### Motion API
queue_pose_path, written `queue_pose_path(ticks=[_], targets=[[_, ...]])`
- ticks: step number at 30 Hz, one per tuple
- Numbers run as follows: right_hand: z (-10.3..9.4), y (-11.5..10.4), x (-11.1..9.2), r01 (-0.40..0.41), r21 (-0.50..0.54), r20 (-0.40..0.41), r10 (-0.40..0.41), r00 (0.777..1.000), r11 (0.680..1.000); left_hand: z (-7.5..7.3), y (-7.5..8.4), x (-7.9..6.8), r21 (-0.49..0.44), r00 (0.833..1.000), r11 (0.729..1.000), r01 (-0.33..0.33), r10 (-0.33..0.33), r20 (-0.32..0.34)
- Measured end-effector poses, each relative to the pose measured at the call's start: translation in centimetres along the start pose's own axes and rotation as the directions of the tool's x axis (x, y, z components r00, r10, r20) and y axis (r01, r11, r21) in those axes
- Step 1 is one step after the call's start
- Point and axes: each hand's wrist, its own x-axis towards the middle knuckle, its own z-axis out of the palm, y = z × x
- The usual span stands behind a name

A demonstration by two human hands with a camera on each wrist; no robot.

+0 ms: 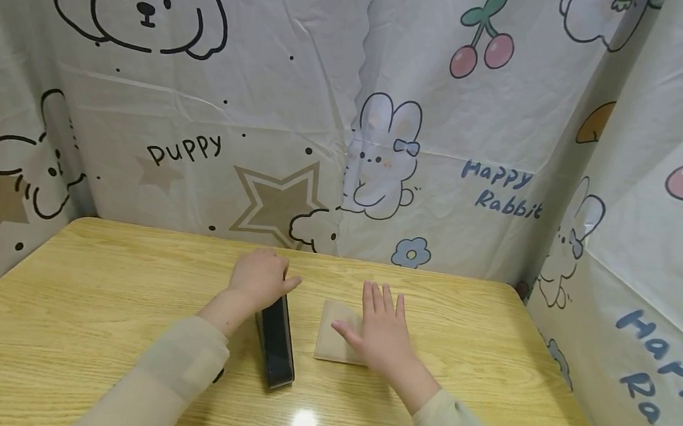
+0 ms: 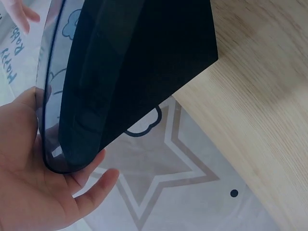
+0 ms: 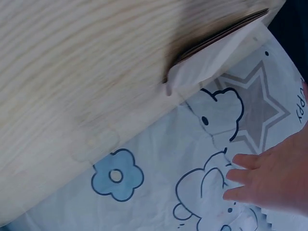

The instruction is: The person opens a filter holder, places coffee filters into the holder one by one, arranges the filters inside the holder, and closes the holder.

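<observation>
My left hand [image 1: 259, 277] grips the far end of a long black object [image 1: 278, 352] that stands on the table. In the left wrist view, this black object has a glossy, see-through dark cover with a rounded end and a tapered black body. The fingers and thumb curl around that rounded end. To its right, a flat beige square [image 1: 334, 336] lies on the table; its edge shows thin brown layers in the right wrist view. My right hand [image 1: 385, 333] is over its right side, fingers straight and thumb spread. Whether that palm touches the square, I cannot tell.
The wood-grain table [image 1: 101, 288] has a rear edge along a printed cloth backdrop [image 1: 302, 103], and cloth hangs on both sides. A small dark piece [image 1: 218, 375] peeks out beside the left sleeve, mostly hidden. Light reflects off the front of the tabletop.
</observation>
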Motion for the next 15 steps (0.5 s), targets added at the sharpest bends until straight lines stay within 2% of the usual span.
queue_pose_path(ticks=[7,15], targets=[[0.0,-1.3,-0.1,0.062,-0.031,0.007,-0.061,0.998,0.998,-0.2,0.7,0.2,-0.03,0.999,0.999,0.018,-0.017,0.046],[0.0,-2.3,-0.3,0.12,-0.037,0.046,-0.118,0.992,0.992,-0.3,2.1,-0.3,-0.029,0.993,0.998,0.061,-0.058,0.106]])
